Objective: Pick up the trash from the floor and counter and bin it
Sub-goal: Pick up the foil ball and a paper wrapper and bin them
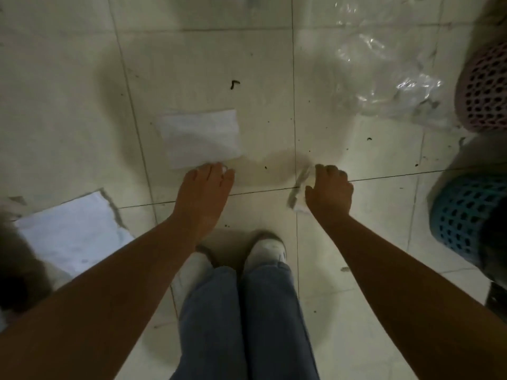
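Left hand point(204, 187): fingers extended, tips at the near edge of a white tissue point(200, 137) lying flat on the tiled floor point(68, 78).
Right hand point(329, 192): curled around a crumpled scrap point(299, 189).
Other trash: torn paper point(71, 231) far left; clear plastic point(389, 78) beside a pink basket point(485, 91).
Blue basket point(466, 215): right edge.

The pink basket point(485, 89) and the blue basket point(472, 215) are both cut off by the right edge, so their insides are unseen. A dark blurred shape point(16, 270) at the left edge hides part of the paper sheet point(68, 234). The right hand point(329, 192) covers most of a crumpled white scrap point(299, 193), and its grip cannot be judged.
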